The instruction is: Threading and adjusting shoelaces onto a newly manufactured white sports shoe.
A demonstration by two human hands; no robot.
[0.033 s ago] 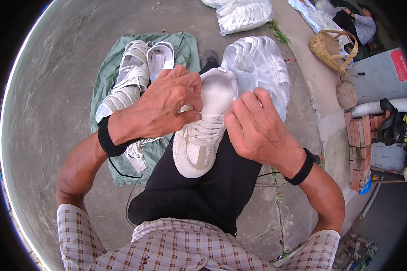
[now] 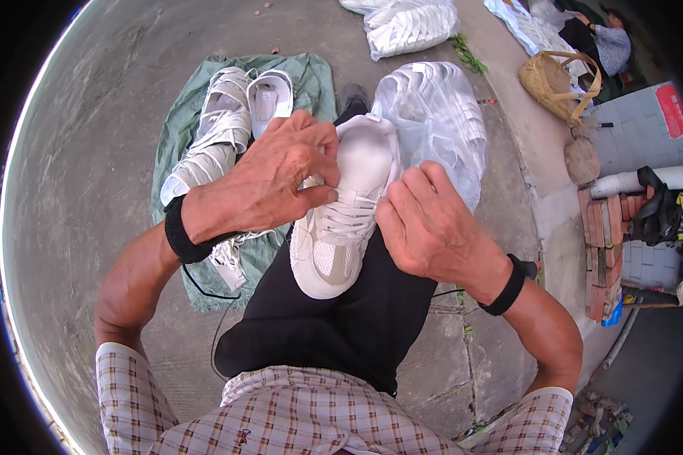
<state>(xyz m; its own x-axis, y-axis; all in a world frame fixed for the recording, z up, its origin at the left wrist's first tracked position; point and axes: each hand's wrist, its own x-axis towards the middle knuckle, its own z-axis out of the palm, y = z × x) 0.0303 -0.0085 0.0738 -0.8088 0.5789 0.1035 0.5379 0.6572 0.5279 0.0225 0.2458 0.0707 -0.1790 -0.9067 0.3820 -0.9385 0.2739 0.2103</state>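
Observation:
An off-white sneaker lies across my black-trousered lap, toe toward me, with pale laces crossing its front and its padded tongue upright. My left hand is closed on the sneaker's left upper edge, thumb and fingers beside the top laces. At the opposite edge, my right hand is closed with its fingers curled in a pinch; whatever is between its fingertips is hidden. Both wrists wear black bands.
Several pale shoes lie on a green cloth at left. Clear plastic bags of white shoe parts sit ahead on the concrete. At right are a wicker basket, stacked bricks and, farther off, another person.
My right hand has dropped slightly toward me. The left hand and the sneaker look unmoved.

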